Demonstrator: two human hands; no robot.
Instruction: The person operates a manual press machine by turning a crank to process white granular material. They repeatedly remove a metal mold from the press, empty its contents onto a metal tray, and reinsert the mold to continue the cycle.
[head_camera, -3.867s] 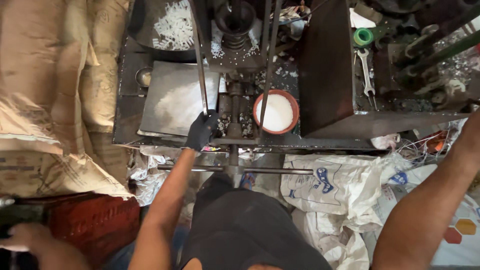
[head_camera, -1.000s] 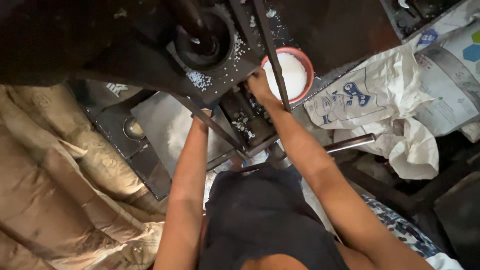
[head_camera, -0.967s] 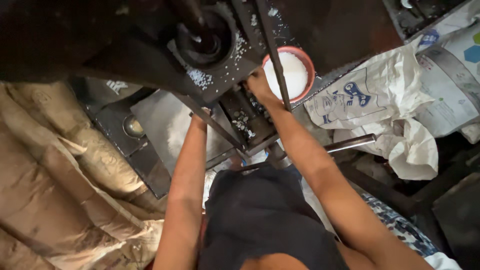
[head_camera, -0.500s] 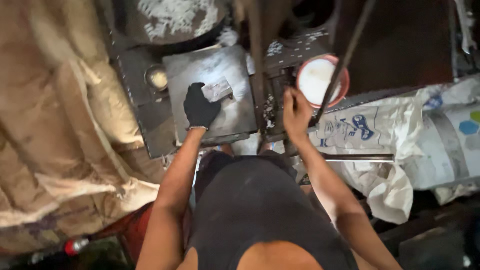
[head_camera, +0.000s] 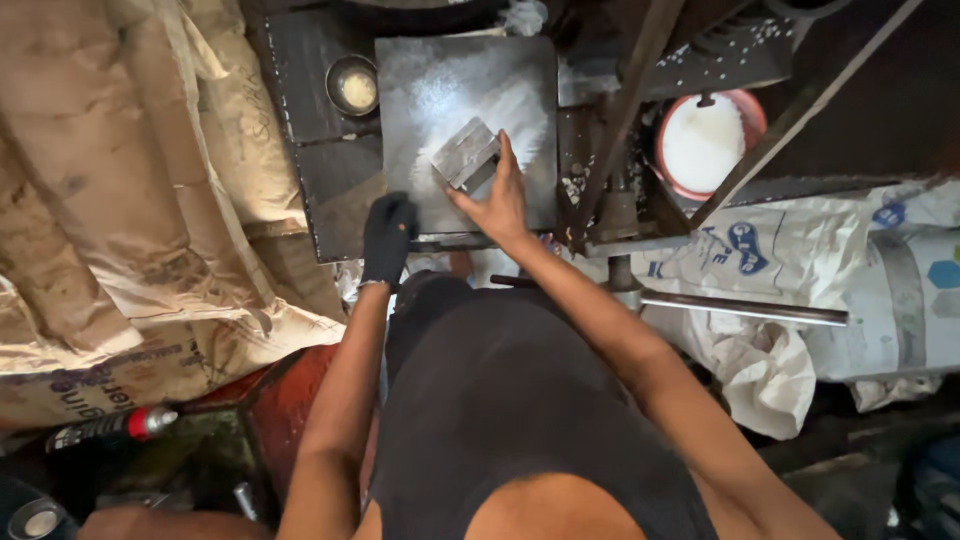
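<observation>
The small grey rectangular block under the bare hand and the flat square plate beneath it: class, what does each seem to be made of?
The small grey rectangular block, touched by the bare right hand, looks like dull metal: sharp edges, matte grey faces. The flat square plate seems steel sheet, dark with a faint sheen, dusted with white powder. The gloved left hand rests at its front edge.

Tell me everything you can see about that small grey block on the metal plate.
The small grey block looks like a flat, roughly square slab of dull metal or stone, dusted with white powder. It lies tilted diagonally near the middle of the dark metal plate, amid a white powder smear. The bare right hand touches its lower right edge with the fingertips. The gloved left hand rests apart from it, at the plate's near edge.
</observation>
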